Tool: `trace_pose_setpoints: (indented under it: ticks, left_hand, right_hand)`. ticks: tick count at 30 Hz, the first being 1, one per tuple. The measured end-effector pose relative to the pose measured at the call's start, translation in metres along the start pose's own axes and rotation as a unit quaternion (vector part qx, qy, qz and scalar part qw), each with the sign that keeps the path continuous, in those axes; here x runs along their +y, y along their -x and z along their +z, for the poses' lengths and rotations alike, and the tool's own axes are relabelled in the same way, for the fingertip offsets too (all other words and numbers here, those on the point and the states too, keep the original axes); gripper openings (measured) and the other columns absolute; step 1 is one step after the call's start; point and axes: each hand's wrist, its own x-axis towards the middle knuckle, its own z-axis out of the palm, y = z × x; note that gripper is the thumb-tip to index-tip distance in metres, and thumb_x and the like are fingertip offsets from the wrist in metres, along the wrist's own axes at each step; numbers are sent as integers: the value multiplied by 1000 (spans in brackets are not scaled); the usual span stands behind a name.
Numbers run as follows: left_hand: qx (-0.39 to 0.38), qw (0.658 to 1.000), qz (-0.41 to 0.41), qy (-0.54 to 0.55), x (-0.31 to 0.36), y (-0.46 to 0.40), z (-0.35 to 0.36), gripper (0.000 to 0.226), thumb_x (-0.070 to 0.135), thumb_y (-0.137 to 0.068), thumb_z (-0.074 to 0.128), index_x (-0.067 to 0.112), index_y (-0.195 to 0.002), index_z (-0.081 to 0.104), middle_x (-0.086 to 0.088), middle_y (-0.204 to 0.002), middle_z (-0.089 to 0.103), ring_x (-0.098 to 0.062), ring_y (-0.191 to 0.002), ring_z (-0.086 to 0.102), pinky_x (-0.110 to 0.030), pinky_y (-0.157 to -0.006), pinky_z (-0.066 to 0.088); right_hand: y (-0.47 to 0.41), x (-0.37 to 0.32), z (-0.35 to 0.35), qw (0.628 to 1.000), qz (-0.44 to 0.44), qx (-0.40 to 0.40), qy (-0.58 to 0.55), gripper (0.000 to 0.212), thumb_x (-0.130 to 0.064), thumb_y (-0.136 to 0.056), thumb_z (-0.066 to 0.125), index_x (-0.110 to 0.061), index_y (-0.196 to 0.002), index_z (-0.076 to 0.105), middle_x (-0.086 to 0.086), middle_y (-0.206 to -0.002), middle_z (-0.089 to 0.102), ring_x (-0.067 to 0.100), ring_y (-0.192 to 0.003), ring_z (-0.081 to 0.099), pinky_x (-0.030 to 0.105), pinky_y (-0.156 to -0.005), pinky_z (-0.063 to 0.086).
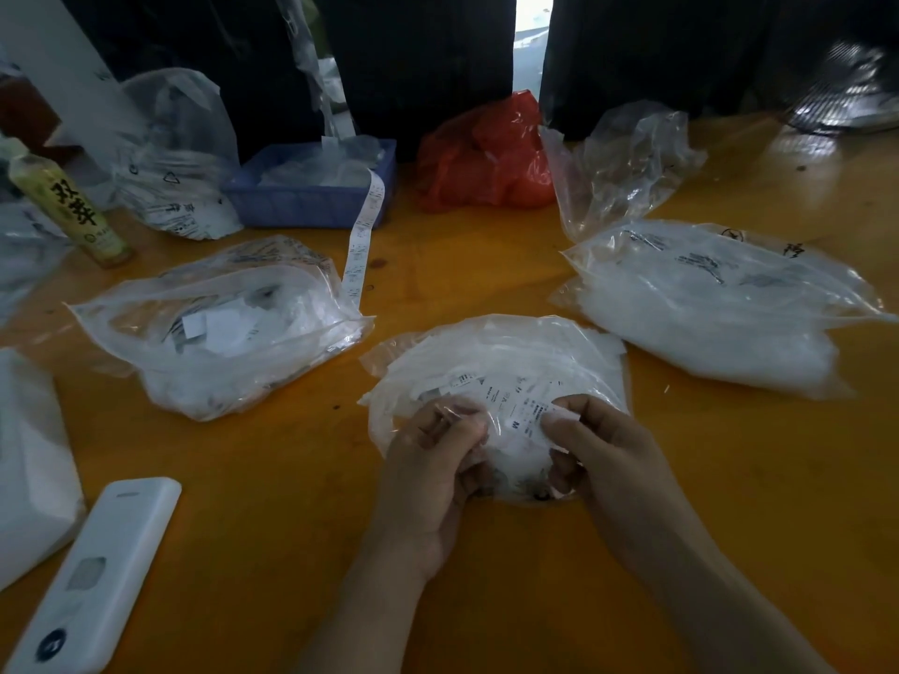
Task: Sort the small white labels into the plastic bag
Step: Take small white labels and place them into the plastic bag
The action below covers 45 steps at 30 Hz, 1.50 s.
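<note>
At the table's six o'clock side a clear, crinkled plastic bag [496,362] lies flat on the orange table [486,265], with small white labels [515,411] printed in black showing at its near opening. The left hand [433,459] pinches the bag's near edge with curled fingers, while the right hand [598,454] grasps the labels at the opening. Fuller clear bags lie at ten o'clock [219,328] and two o'clock [710,304].
</note>
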Motion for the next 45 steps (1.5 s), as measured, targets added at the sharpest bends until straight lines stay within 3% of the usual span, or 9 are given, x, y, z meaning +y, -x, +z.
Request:
trace_pose_setpoints:
  ticks: [4, 7, 15, 20, 27, 32, 35, 41, 45]
  left_hand:
    - [20, 989, 30, -141, 1, 4, 4, 16, 17, -96, 74, 27, -87, 83, 2, -93, 77, -19, -90, 75, -33, -67, 62]
    - [8, 976, 48, -211, 3, 8, 7, 2, 21, -93, 80, 22, -92, 82, 12, -104, 79, -11, -93, 78, -30, -70, 65]
    - [-11, 930, 105, -351, 7, 11, 9, 9, 18, -93, 81, 23, -99, 84, 10, -97, 82, -3, -92, 76, -21, -73, 62]
    - [-4, 921, 120, -370, 8, 13, 10, 15, 21, -98, 75, 21, -111, 83, 8, -105, 81, -1, -93, 75, -14, -72, 57]
    - [3, 910, 136, -392, 11, 14, 11, 17, 27, -97, 75, 19, -108, 84, 10, -101, 81, 7, -87, 72, -8, -73, 53]
    - [13, 931, 104, -350, 8, 14, 9, 13, 25, -92, 81, 22, -105, 85, 16, -98, 81, 0, -88, 76, -24, -83, 63]
    - [22, 932, 97, -347, 7, 13, 8, 13, 24, -91, 82, 23, -103, 85, 16, -100, 81, 0, -89, 76, -25, -82, 64]
    - [23, 919, 113, -378, 7, 12, 9, 14, 25, -92, 80, 21, -105, 85, 12, -101, 82, 3, -87, 75, -17, -79, 61]
    - [17, 932, 87, -351, 7, 12, 9, 17, 38, -94, 78, 32, -109, 75, 17, -100, 81, 4, -87, 74, -10, -65, 55]
  right_hand:
    - [11, -10, 4, 999, -42, 6, 30, 17, -36, -91, 64, -20, -87, 67, 2, -73, 64, 23, -67, 60, 33, -64, 55]
    - [17, -22, 3, 983, -120, 41, 130, 25, -41, -87, 61, -19, -97, 66, 2, -80, 72, 16, -72, 70, 27, -68, 59]
    - [17, -44, 5, 946, -221, 26, 236, 10, -41, -85, 64, -36, -94, 66, -16, -90, 74, 7, -85, 72, 21, -71, 58]
    - [22, -44, 10, 919, -259, 37, 295, 8, -47, -86, 59, -46, -93, 60, -23, -94, 70, 1, -88, 69, 10, -69, 52]
    - [23, -40, 11, 901, -277, 46, 330, 12, -40, -88, 59, -35, -98, 63, -27, -90, 66, -4, -90, 66, 6, -69, 49]
    - [21, -42, 10, 892, -287, 69, 343, 11, -40, -88, 59, -35, -97, 62, -28, -89, 64, -4, -89, 65, 9, -70, 51]
    - [20, -41, 10, 889, -287, 65, 350, 11, -42, -88, 59, -36, -97, 62, -28, -88, 65, -6, -90, 64, 8, -72, 50]
    - [22, -34, 12, 875, -295, 63, 378, 15, -19, -91, 70, -31, -99, 64, -32, -90, 60, -15, -92, 60, 1, -76, 44]
    - [23, -32, 12, 874, -296, 69, 380, 16, -20, -91, 69, -32, -99, 62, -32, -90, 59, -15, -93, 59, 2, -76, 45]
